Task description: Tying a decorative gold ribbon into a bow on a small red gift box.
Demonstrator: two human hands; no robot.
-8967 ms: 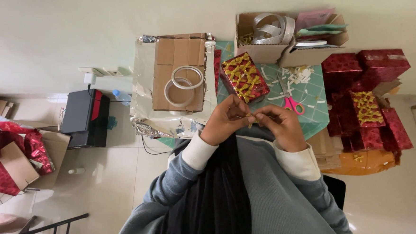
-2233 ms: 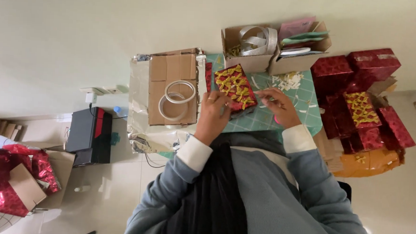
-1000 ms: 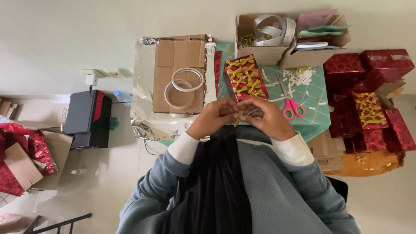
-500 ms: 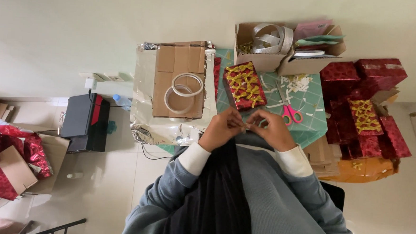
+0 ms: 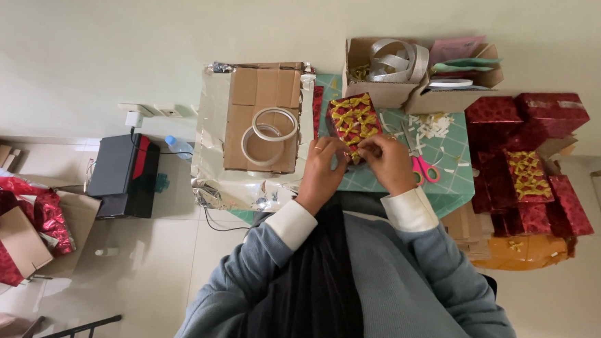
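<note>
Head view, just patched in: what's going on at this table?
A person in a grey top works with both hands at the near edge of a red-and-gold wrapped box on a green cutting mat. The left hand and right hand meet at its lower corner; what the fingertips pinch is too small to tell. Pink-handled scissors lie beside the right hand, two tape rolls on cardboard to the left, and more wrapped red boxes stacked at right.

Home craft corner — wrapped gift boxes [image 5: 531, 157], tape rolls [image 5: 268, 133], tiled floor [image 5: 159, 251].
</note>
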